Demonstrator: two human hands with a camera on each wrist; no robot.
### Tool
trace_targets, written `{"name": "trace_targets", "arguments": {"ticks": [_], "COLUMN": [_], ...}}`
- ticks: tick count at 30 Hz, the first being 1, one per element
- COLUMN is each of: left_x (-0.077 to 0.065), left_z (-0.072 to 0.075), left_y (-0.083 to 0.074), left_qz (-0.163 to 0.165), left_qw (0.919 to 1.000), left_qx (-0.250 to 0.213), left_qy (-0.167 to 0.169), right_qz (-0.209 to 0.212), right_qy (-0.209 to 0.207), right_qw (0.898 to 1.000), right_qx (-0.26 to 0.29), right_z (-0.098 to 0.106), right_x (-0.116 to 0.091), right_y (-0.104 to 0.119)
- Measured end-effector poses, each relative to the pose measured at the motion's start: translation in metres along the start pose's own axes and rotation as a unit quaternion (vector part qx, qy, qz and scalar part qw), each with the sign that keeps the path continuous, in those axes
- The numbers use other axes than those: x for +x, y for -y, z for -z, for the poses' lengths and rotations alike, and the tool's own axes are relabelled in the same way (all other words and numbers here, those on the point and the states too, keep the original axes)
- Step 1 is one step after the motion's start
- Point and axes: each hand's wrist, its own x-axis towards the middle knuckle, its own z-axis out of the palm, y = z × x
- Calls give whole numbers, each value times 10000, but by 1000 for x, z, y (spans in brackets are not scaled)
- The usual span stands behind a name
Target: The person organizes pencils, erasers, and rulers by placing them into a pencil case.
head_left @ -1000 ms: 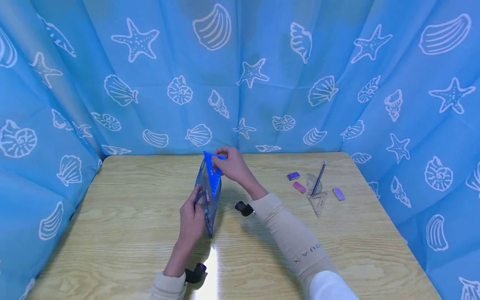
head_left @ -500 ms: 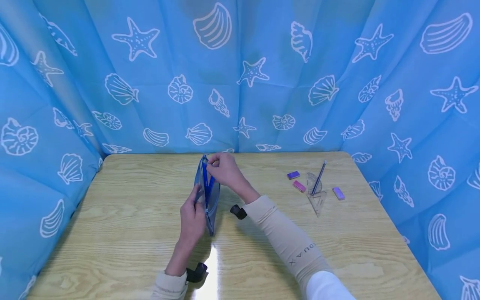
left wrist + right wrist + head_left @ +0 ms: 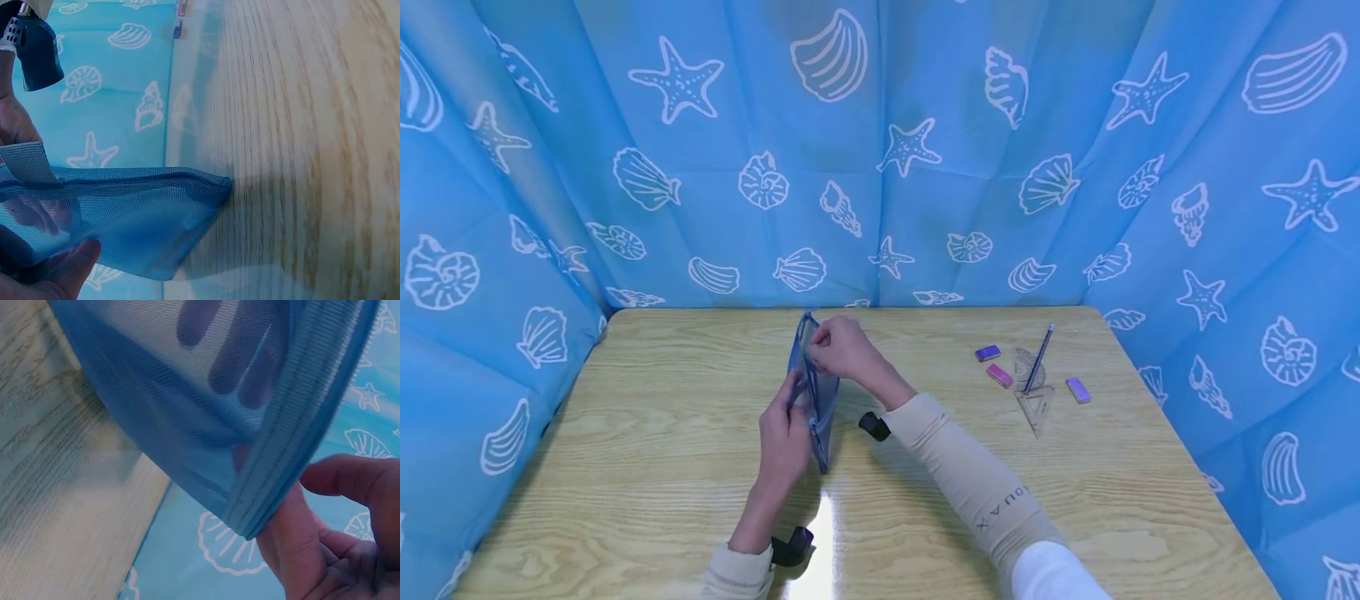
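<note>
A blue mesh zip pouch (image 3: 824, 412) stands on edge over the table, its zipped mouth parted. My left hand (image 3: 784, 437) grips its near left side, thumb on one face and fingers showing through the mesh (image 3: 144, 231) in the left wrist view. At the far end of the mouth, my right hand (image 3: 842, 346) has its thumb and fingers close around the zip edge (image 3: 269, 450). One of its fingertips shows faintly through the mesh in the right wrist view. The blue set square is out of sight.
To the right on the wooden table (image 3: 662, 433) lie a purple eraser (image 3: 987, 353), a pink eraser (image 3: 999, 375), a lilac eraser (image 3: 1078, 390), a dark pencil (image 3: 1039, 358), a clear protractor (image 3: 1024, 367) and a clear set square (image 3: 1036, 408). A blue seashell curtain (image 3: 910, 208) borders the table.
My right hand has lowered the blue set square into the pouch, and it has dropped from view. That hand now stays at the mouth with its fingers drawn together. My left hand keeps its hold.
</note>
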Motion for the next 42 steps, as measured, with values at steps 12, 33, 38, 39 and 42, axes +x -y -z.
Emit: {"name": "trace_targets", "arguments": {"ticks": [12,33,38,39,42], "left_x": [0,-1,-1,-2,-2], "left_z": [2,6,6,7,6], "left_y": [-4,1,1,0,0], "left_qz": [337,320,307,305,327], "left_qw": [9992,9966,9966,9966,9967], "left_qx": [-175,-664,-674,-666,-654], "left_qy": [155,381,374,375,361], "right_qz": [1149,1332,1178,1141,1051], "right_qy": [-141,-83,-58,-65,-129], "right_qw": [9925,9882,9911,9918,9931], "right_qx": [-379,-747,-613,-570,-499], "right_z": [18,35,39,40,44], "right_x": [-17,-64,-71,-72,-76], "right_y": [-12,-86,-104,-108,-117]}}
